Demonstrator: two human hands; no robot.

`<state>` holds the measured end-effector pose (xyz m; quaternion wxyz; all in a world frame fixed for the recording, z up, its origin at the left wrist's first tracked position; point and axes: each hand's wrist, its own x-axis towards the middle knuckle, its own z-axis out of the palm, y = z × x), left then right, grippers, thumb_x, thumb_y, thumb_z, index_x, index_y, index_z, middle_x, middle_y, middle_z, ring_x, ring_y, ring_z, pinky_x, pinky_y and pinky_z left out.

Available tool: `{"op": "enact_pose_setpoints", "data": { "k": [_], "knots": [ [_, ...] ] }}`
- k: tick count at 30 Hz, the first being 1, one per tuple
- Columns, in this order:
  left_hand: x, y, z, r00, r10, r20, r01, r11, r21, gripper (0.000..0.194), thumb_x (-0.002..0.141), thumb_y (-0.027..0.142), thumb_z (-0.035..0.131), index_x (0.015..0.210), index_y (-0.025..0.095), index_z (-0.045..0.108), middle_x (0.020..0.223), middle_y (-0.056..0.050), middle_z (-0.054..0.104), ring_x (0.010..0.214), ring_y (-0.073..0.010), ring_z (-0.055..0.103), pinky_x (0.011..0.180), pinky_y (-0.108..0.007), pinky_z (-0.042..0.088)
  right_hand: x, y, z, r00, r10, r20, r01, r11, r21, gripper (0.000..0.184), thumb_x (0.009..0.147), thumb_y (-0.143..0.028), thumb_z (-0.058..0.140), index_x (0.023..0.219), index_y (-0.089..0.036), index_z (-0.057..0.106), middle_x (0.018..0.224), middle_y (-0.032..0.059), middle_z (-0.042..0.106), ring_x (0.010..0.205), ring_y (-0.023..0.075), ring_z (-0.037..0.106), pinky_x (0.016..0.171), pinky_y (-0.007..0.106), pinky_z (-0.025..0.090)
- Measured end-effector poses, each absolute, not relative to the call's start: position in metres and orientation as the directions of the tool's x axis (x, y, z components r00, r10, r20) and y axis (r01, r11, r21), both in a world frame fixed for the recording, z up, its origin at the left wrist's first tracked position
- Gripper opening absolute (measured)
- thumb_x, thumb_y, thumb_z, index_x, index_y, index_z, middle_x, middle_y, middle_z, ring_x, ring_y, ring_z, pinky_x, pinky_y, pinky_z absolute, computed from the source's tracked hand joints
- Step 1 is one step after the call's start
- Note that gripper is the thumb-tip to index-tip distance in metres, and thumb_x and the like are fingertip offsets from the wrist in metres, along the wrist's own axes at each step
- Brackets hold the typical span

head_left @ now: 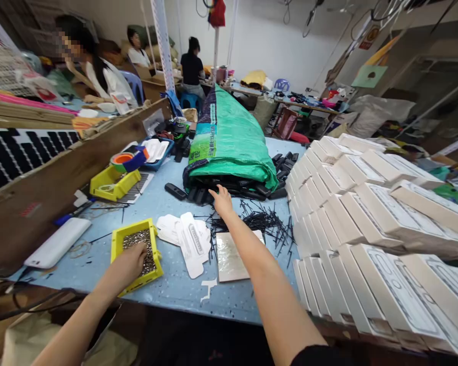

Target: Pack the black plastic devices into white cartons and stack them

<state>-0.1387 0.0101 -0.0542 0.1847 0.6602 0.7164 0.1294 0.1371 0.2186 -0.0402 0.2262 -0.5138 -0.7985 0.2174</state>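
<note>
My left hand reaches into a small yellow tray of tiny metal parts near the table's front edge; its fingers are curled down into the parts. My right hand stretches far across the blue table to the mouth of a green woven sack, fingers on the black remote controls spilling out of it. What the right fingers grip is hidden. A pile of thin black ties lies just right of my right forearm.
Flat white box blanks and a shiny card lie between my arms. Stacks of white boxes fill the right side. A second yellow tray, tape roll, and a white device sit left. People sit at far benches.
</note>
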Motion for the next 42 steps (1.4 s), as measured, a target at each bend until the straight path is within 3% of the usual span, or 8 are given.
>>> {"op": "enact_pose_setpoints", "data": {
  "k": [4, 9, 12, 15, 19, 24, 35, 42],
  "knots": [
    [-0.138, 0.005, -0.052, -0.16, 0.987, -0.004, 0.775, 0.128, 0.619, 0.02, 0.078, 0.037, 0.051, 0.087, 0.025, 0.064, 0.099, -0.008, 0.07, 0.096, -0.0286, 0.063, 0.089, -0.037, 0.046, 0.132, 0.24, -0.042, -0.475, 0.865, 0.163, 0.612, 0.458, -0.644, 0.035, 0.079, 0.002, 0.047, 0.103, -0.015, 0.066, 0.134, 0.0108, 0.052, 0.132, 0.0219, 0.039, 0.113, 0.043, 0.026],
    [-0.131, -0.001, -0.038, -0.425, 0.905, 0.002, 0.537, 0.25, 0.806, 0.025, 0.071, 0.044, 0.064, 0.086, 0.025, 0.071, 0.096, -0.006, 0.072, 0.091, -0.026, 0.064, 0.089, -0.036, 0.049, 0.166, 0.195, -0.054, -0.338, 0.913, 0.229, 0.46, 0.373, -0.806, 0.035, 0.091, -0.021, 0.04, 0.124, -0.016, 0.047, 0.13, 0.0129, 0.054, 0.119, 0.0171, 0.052, 0.101, 0.037, 0.043],
    [-0.1, -0.003, -0.032, -0.494, 0.854, -0.162, 0.137, 0.261, 0.956, 0.036, 0.06, 0.048, 0.076, 0.083, 0.021, 0.07, 0.08, -0.005, 0.071, 0.075, -0.0204, 0.065, 0.074, -0.031, 0.053, 0.195, 0.147, -0.064, -0.122, 0.992, 0.031, -0.064, 0.023, -0.998, 0.035, 0.091, -0.039, 0.037, 0.117, -0.017, 0.045, 0.115, 0.0124, 0.06, 0.102, 0.0189, 0.062, 0.084, 0.037, 0.052],
    [-0.045, 0.0, -0.033, -0.329, 0.897, -0.294, -0.191, 0.241, 0.951, 0.041, 0.054, 0.045, 0.083, 0.08, 0.016, 0.07, 0.076, -0.004, 0.07, 0.068, -0.0151, 0.062, 0.068, -0.026, 0.053, 0.208, 0.103, -0.061, -0.126, 0.912, -0.39, -0.518, -0.395, -0.758, 0.031, 0.077, -0.044, 0.059, 0.093, -0.018, 0.051, 0.082, 0.0037, 0.061, 0.067, 0.0142, 0.061, 0.06, 0.028, 0.052],
    [0.019, 0.004, -0.041, -0.124, 0.916, -0.382, -0.387, 0.31, 0.869, 0.037, 0.056, 0.041, 0.083, 0.08, 0.015, 0.072, 0.071, -0.003, 0.069, 0.065, -0.0109, 0.06, 0.068, -0.023, 0.051, 0.194, 0.069, -0.03, 0.015, 0.925, -0.379, -0.668, -0.272, -0.692, 0.035, 0.066, -0.031, 0.074, 0.092, -0.021, 0.053, 0.076, -0.0044, 0.055, 0.057, 0.0062, 0.051, 0.054, 0.021, 0.047],
    [0.041, 0.002, -0.04, -0.12, 0.937, -0.327, -0.389, 0.258, 0.884, 0.031, 0.057, 0.031, 0.083, 0.078, 0.015, 0.068, 0.073, 0.0, 0.067, 0.067, -0.0091, 0.059, 0.066, -0.021, 0.049, 0.173, 0.056, 0.001, 0.1, 0.986, -0.135, -0.769, -0.01, -0.639, 0.025, 0.072, -0.036, 0.063, 0.091, -0.024, 0.052, 0.069, -0.0059, 0.046, 0.059, 0.0067, 0.048, 0.063, 0.025, 0.048],
    [0.053, -0.006, -0.043, -0.199, 0.961, -0.192, -0.297, 0.127, 0.946, 0.031, 0.063, 0.025, 0.078, 0.071, 0.017, 0.049, 0.067, 0.003, 0.063, 0.066, -0.0089, 0.061, 0.066, -0.02, 0.049, 0.164, 0.053, -0.014, 0.23, 0.907, -0.354, -0.831, -0.006, -0.556, 0.028, 0.072, -0.04, 0.057, 0.076, -0.02, 0.038, 0.06, -0.0082, 0.038, 0.051, 0.0052, 0.043, 0.058, 0.021, 0.045],
    [0.061, -0.024, -0.064, -0.228, 0.973, 0.025, 0.041, -0.016, 0.999, 0.02, 0.075, 0.028, 0.069, 0.072, 0.018, 0.052, 0.073, -0.002, 0.068, 0.074, -0.0153, 0.067, 0.072, -0.028, 0.055, 0.168, 0.042, -0.029, 0.243, 0.841, -0.483, -0.858, -0.045, -0.511, 0.027, 0.069, -0.036, 0.058, 0.074, -0.02, 0.036, 0.057, -0.0093, 0.037, 0.047, 0.0046, 0.041, 0.055, 0.021, 0.044]
  ]
}}
